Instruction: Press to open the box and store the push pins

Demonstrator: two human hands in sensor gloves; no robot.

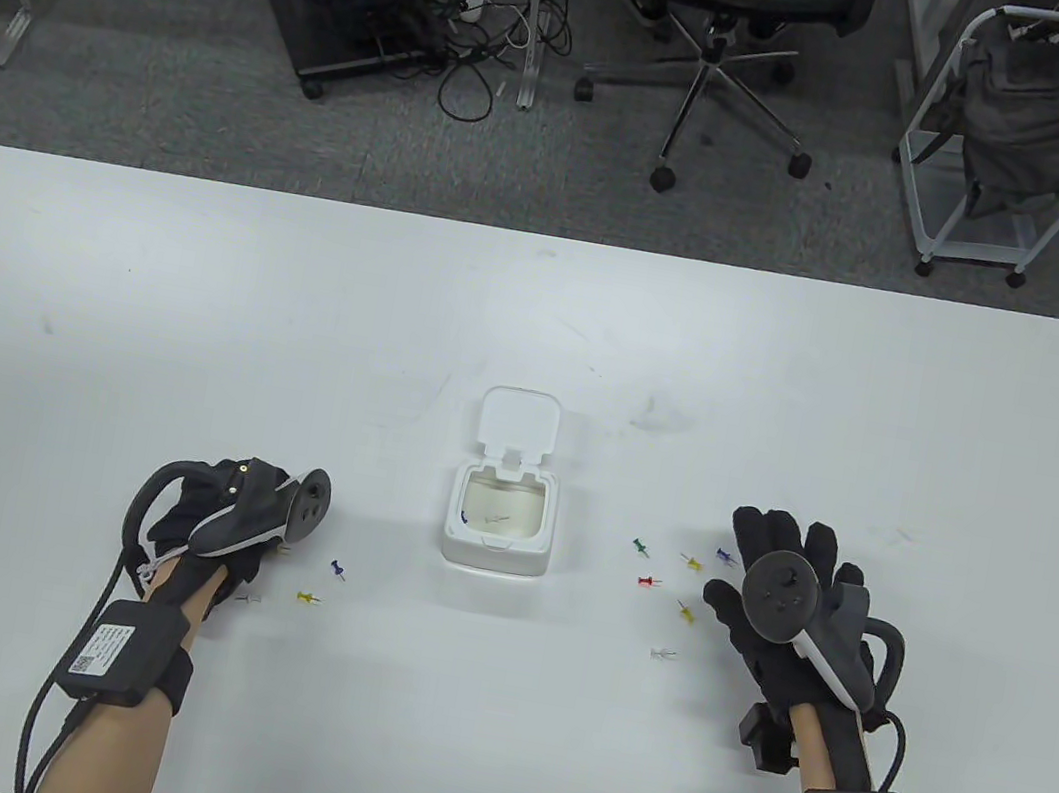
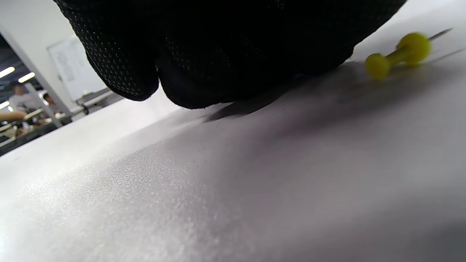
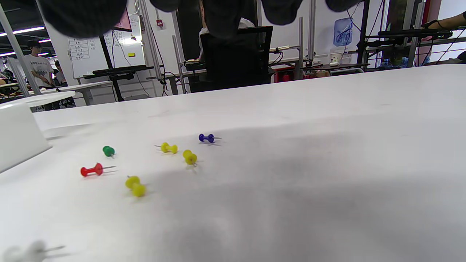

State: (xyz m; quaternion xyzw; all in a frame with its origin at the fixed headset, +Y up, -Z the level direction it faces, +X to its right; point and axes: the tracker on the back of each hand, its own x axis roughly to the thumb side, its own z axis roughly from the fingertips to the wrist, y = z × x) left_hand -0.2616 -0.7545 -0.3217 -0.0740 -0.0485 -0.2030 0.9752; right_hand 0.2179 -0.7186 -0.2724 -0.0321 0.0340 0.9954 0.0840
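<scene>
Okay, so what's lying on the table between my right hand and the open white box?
In the table view, loose push pins lie between the right hand and the box: green, red, two yellow, blue, and a clear one nearer you.

The left hand (image 1: pixel 216 511) lies near the left, knuckles down toward the table, fingers curled under and touching the surface. The right hand (image 1: pixel 784 601) sits near the right, palm down, fingers straight and spread, pointing to the far side.
</scene>
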